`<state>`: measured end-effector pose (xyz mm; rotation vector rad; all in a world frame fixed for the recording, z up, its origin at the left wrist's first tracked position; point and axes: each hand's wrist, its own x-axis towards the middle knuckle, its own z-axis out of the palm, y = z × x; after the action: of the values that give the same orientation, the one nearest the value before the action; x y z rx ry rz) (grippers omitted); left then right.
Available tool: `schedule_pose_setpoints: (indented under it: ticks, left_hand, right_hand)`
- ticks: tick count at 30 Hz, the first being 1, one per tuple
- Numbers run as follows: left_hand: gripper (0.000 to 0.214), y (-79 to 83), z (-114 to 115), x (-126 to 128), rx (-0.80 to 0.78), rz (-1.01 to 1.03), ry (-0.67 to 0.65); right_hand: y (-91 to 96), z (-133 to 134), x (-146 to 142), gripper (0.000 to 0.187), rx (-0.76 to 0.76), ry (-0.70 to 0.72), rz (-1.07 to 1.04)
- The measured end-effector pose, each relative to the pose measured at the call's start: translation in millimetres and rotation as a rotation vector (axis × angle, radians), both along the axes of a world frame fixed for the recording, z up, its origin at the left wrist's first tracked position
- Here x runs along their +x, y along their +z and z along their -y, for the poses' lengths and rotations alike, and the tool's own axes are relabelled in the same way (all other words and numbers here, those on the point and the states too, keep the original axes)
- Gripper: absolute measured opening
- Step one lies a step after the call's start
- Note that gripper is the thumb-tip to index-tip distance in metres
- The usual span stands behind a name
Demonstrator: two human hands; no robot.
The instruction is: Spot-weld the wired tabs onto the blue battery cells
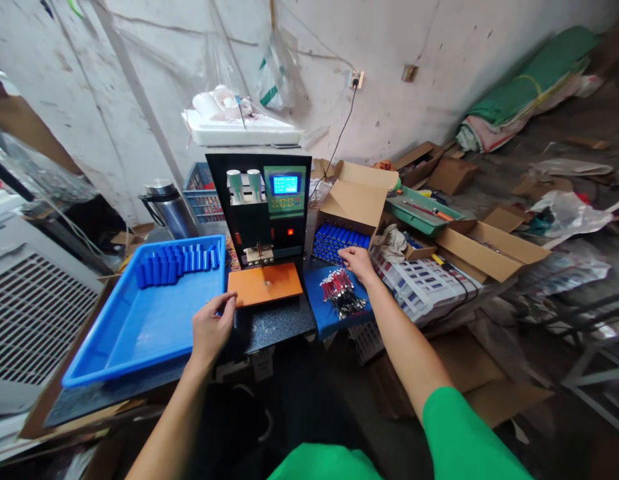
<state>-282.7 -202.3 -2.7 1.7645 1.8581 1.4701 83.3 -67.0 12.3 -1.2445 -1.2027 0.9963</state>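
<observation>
Head view. We see a black bench machine (pixel 262 207) at centre. Its small screen (pixel 285 185) is lit blue, but the writing on it is too small to read, and we can read no brand or label anywhere else.

An orange plate (pixel 264 283) lies flat at the machine's foot. To the left sits a blue tray (pixel 139 333), which holds a single row of blue cylinders (pixel 179 261) along its far wall. To the right stands a cardboard box (pixel 357 200) with its flaps up, packed with upright blue cells (pixel 337 241). Just in front of the box, a bundle of red and black wires (pixel 342 293) lies on a blue pad (pixel 329 320).

The left hand (pixel 212 327) rests on the dark worktop (pixel 274 327) between the tray's right rim and the orange plate. Its fingers are loosely curled, and we see nothing in it. The right hand (pixel 357 261) reaches to the front edge of the box, fingertips bent down onto the cells. We cannot tell whether it has hold of one.

The worktop's near edge runs just below the left wrist. A white crate (pixel 419 283) and further open cartons crowd the right side.
</observation>
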Motion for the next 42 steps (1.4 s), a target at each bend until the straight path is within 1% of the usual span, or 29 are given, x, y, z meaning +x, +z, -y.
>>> schedule_pose_setpoints:
  ticks: [4, 7, 11, 13, 15, 17, 19, 20, 22, 24, 27, 30, 33, 35, 38, 42]
  left_hand:
    - [0.034, 2.0, 0.8, 1.4, -0.005, 0.009, 0.002]
    - [0.034, 3.1, 1.3, 1.8, 0.002, 0.02, 0.0]
    - [0.035, 5.1, 5.7, 4.3, 0.076, 0.034, 0.002]
    - [0.034, 8.1, 12.2, 11.1, 0.122, 0.043, -0.028]
    - [0.03, 12.9, 21.1, 24.6, 0.143, 0.058, -0.106]
    - [0.027, 18.1, 29.7, 43.8, 0.12, 0.09, -0.205]
    - [0.027, 21.9, 35.0, 64.6, 0.061, 0.143, -0.259]
    - [0.029, 22.7, 36.1, 73.7, 0.024, 0.177, -0.265]
    - [0.029, 21.8, 35.7, 86.5, -0.035, 0.262, -0.237]
    - [0.03, 18.1, 34.0, 90.5, -0.072, 0.361, -0.207]
    - [0.031, 12.6, 33.6, 83.7, -0.118, 0.514, -0.206]
    - [0.033, 13.0, 36.4, 70.8, -0.173, 0.604, -0.215]
    - [0.035, 18.9, 38.4, 58.7, -0.209, 0.575, -0.251]
    - [0.036, 23.0, 38.1, 52.1, -0.223, 0.533, -0.284]
    - [0.036, 25.3, 37.1, 44.9, -0.25, 0.477, -0.328]
    - [0.033, 21.3, 38.6, 40.0, -0.304, 0.419, -0.322]
  right_hand:
    - [12.4, 2.4, -5.9, 0.039, 0.002, -0.005, -0.075]
    - [18.7, 9.0, -12.5, 0.038, -0.007, -0.003, -0.144]
    - [26.4, 25.0, -31.2, 0.038, 0.005, 0.031, -0.292]
    - [29.8, 36.7, -47.2, 0.039, 0.014, 0.063, -0.347]
    - [32.4, 50.3, -67.6, 0.04, 0.018, 0.102, -0.393]
    - [33.7, 64.6, -90.9, 0.039, 0.025, 0.142, -0.436]
    - [33.7, 78.0, -115.2, 0.038, 0.028, 0.174, -0.471]
    - [33.2, 83.9, -126.9, 0.038, 0.025, 0.189, -0.485]
    - [31.2, 93.8, -148.0, 0.04, 0.012, 0.223, -0.507]
    - [28.0, 100.9, -164.3, 0.041, -0.002, 0.254, -0.523]
    - [21.9, 107.2, -177.0, 0.04, -0.011, 0.282, -0.515]
    - [15.8, 109.6, -177.7, 0.036, 0.018, 0.303, -0.417]
    - [10.8, 110.2, -173.9, 0.036, 0.077, 0.376, -0.285]
    - [8.1, 110.6, -172.1, 0.037, 0.087, 0.485, -0.228]
    - [4.6, 111.7, -171.6, 0.031, 0.105, 0.62, -0.143]
    - [0.0, 113.3, -172.3, 0.027, 0.146, 0.638, -0.061]
